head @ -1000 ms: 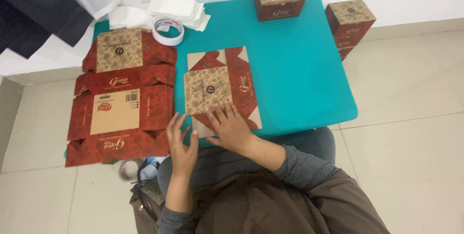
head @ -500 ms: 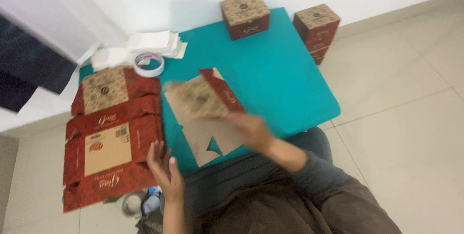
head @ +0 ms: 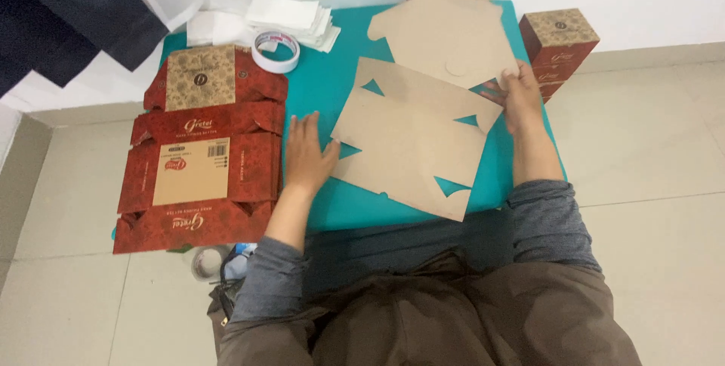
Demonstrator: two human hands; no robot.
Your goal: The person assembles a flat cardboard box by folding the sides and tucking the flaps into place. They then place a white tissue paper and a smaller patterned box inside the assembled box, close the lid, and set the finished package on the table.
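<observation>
My right hand (head: 521, 98) pinches the three o'clock edge of a flat brown cardboard box blank (head: 419, 132), lying plain side up on the teal table (head: 325, 86). My left hand (head: 306, 154) rests open, flat at its nine o'clock edge. I judge folding comes next, needing both hands on the flaps. Red printed blanks (head: 200, 147) lie farther toward nine.

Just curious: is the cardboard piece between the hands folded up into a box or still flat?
Flat. The cardboard sheet lies spread, plain brown side up, on the teal table, with the left hand at its edge.
</observation>
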